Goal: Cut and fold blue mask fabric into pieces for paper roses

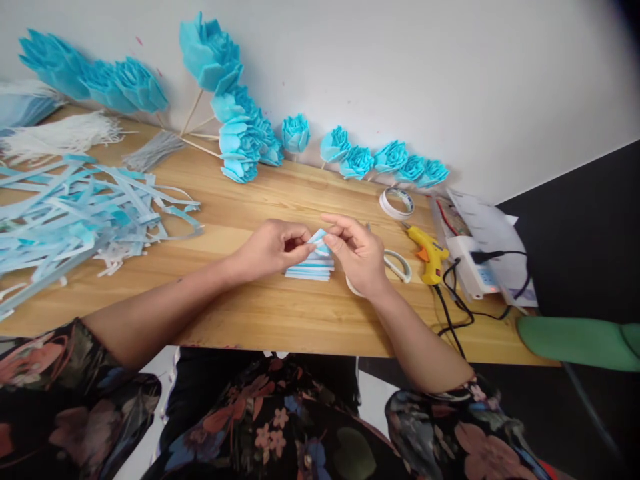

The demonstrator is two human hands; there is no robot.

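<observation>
My left hand (280,248) pinches one edge of a small blue-and-white piece of material (320,236), fingers closed. At its other side, my right hand (356,250) grips the same piece between thumb and fingers. Just below the piece, a short stack of blue-and-white strips (309,269) lies on the wooden table (250,313), partly covered by the hands. White-handled scissors (400,267) lie beside my right hand, which hides much of them.
Blue artificial flowers (243,140) on sticks lean along the wall. A heap of pale blue strips (100,213) spreads at left. Toward the right are a tape roll (397,203), a yellow glue gun (427,253) with a cord, a white power strip (473,267) and a green object (575,342).
</observation>
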